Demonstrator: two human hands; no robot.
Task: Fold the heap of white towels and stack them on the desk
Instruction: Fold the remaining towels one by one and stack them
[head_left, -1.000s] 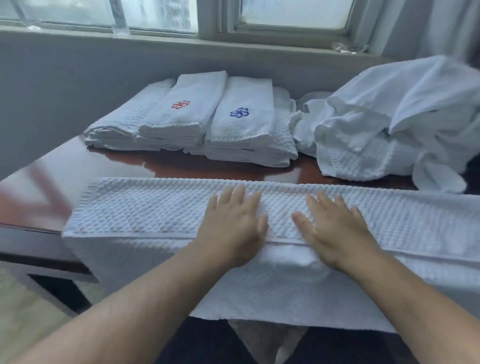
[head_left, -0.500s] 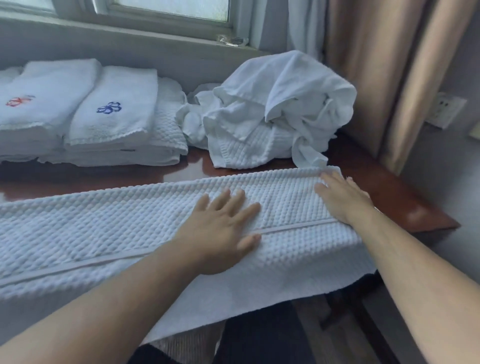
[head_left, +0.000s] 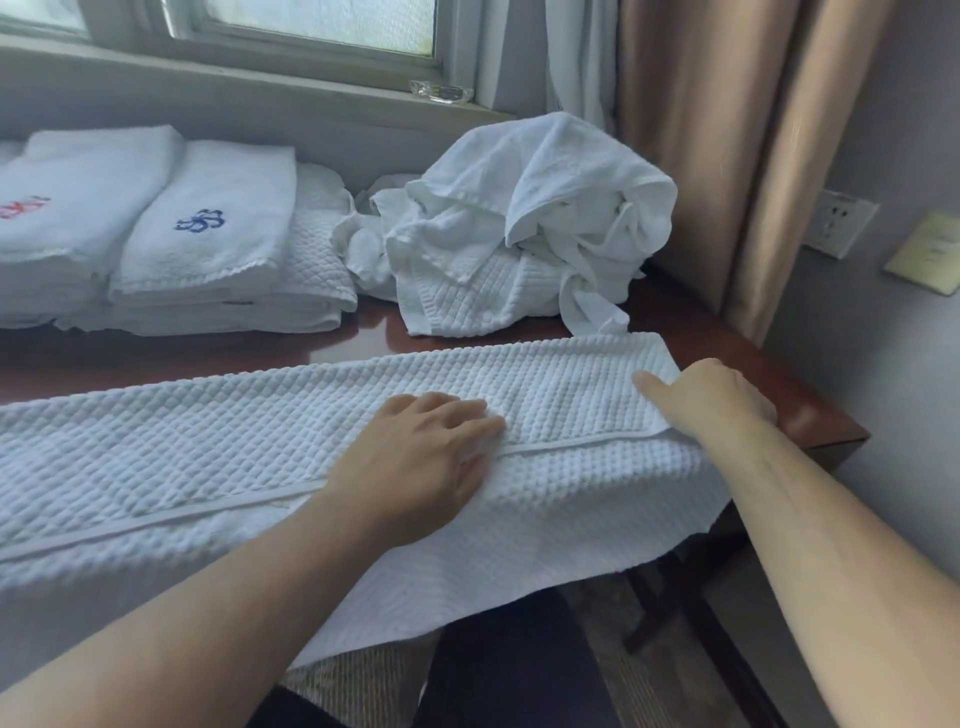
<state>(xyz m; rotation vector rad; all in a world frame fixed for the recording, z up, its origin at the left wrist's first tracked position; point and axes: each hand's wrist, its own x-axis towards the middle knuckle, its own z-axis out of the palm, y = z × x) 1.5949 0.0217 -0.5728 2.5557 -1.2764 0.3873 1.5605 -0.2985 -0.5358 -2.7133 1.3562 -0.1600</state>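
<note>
Head view. The waffle towel (head_left: 260, 441) lies in a long band across the front of the desk (head_left: 810, 426), right under both hands, and its near part hangs off the desk edge toward the person. A flat hem runs along it, passing beneath the left hand (head_left: 421, 467) and on to the right hand (head_left: 711, 400).

The left hand sits on the band near its middle, knuckles raised and fingers bent, with the tips down on the cloth just beside the hem. I cannot tell whether it pinches cloth or only presses.

The right hand is out at the towel's right end. Its thumb lies straight on top and its fingers drop over the end edge out of sight, so it grips that end. The two hands are well apart along the band.

Beyond the gap between the hands, toward the window, the heap of towels (head_left: 530, 218) sits crumpled. One tail of it just touches the band's far edge ahead of the right hand.

Beyond and to the left of the left hand lies the folded stack (head_left: 208, 244). Its top towel carries a blue emblem (head_left: 200, 221), and the towel next to it a red one (head_left: 21, 208) at the frame edge.

A tan curtain (head_left: 727, 156) hangs past the right hand, with a wall socket (head_left: 839, 223) further right.
</note>
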